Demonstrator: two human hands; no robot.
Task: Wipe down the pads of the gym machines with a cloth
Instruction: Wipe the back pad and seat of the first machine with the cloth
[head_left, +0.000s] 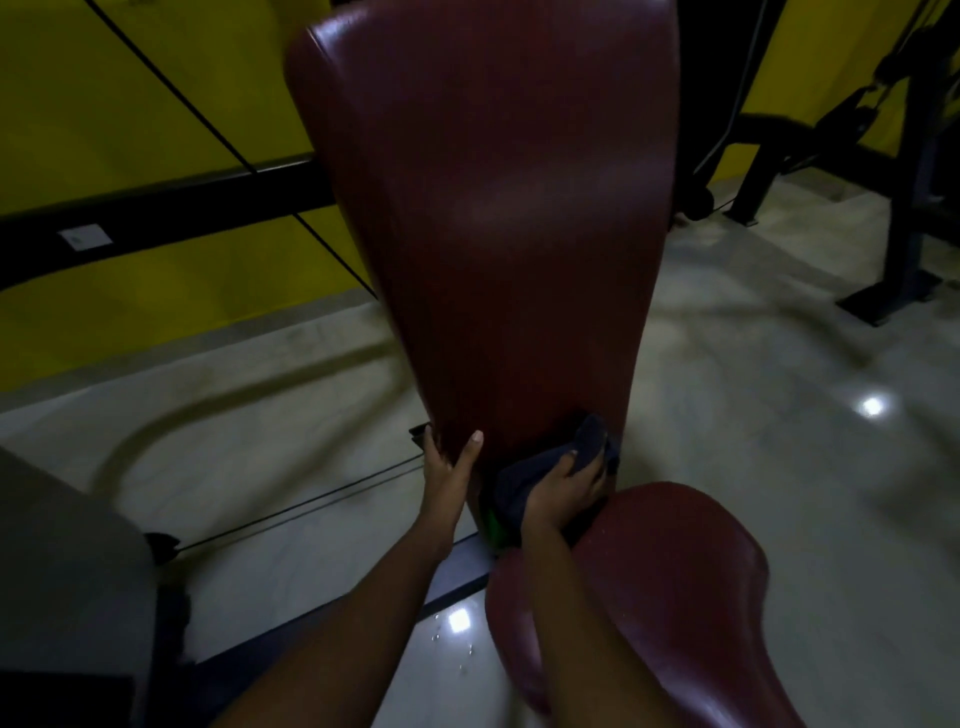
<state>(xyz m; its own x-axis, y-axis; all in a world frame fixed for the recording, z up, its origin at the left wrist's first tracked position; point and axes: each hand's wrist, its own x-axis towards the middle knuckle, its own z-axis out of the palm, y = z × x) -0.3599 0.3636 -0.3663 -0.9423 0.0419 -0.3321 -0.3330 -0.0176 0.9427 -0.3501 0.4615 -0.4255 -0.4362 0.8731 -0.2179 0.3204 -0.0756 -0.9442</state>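
Your right hand (563, 488) presses the cloth (550, 467) at the back pad's (493, 208) base; left hand (449, 462) grips its edge. Seat pad (675, 587) below looks unwiped.

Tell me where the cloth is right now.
In the head view, the dark cloth is low and centre-right, held by the right hand against the bottom of the maroon back pad, just above the seat pad.
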